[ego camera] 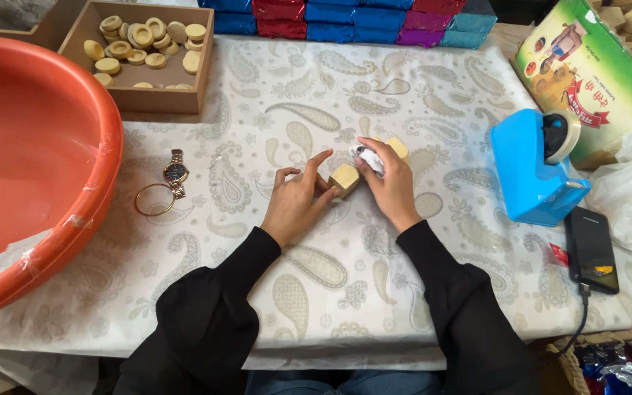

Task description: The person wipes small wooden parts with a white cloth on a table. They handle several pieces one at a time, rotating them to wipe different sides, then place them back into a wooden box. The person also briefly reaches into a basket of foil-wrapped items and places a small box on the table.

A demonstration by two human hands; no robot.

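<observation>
Table (404, 95) covered by white cloth with beige paisley print, cloth edge hanging over at 6 o'clock. Big orange plastic basin (31, 153) at 9 o'clock. Cardboard tray (140, 99) of round tan discs at 11. Row of shiny blue, red, purple packets (345, 18) at 12. Green printed box (587, 69) at 1–2. Blue tape dispenser (532, 172) and black phone (590, 249) at 3. Light even, soft shadows.

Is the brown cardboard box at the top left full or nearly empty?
Partly filled. The cardboard box is open on top, and pale round discs lie mostly along its far side, while bare floor shows near its front wall.
</observation>
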